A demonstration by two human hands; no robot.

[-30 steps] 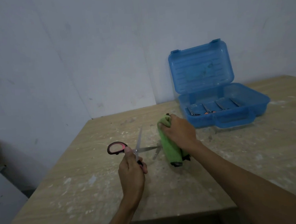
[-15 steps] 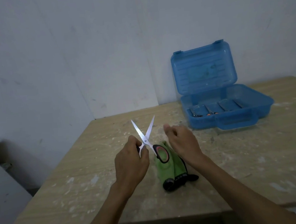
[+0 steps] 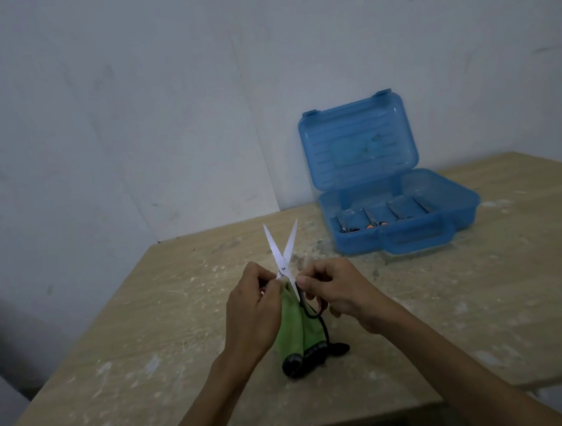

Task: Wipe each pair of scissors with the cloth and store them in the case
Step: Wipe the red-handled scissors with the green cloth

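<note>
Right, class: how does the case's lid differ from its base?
The lid stands upright; the base lies flat on the table. The base holds scissors; the lid holds none. The base has a front handle; the lid has none. Both are translucent blue plastic.

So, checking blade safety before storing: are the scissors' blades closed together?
No, the scissors have their blades spread apart in a V.

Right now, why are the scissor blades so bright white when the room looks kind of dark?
Head view: the light is dim and bluish; the open metal blades of the black-handled scissors catch glare and wash out white; the translucent blue plastic case looks sharp; no hard shadows fall on the pale wooden table.
</note>
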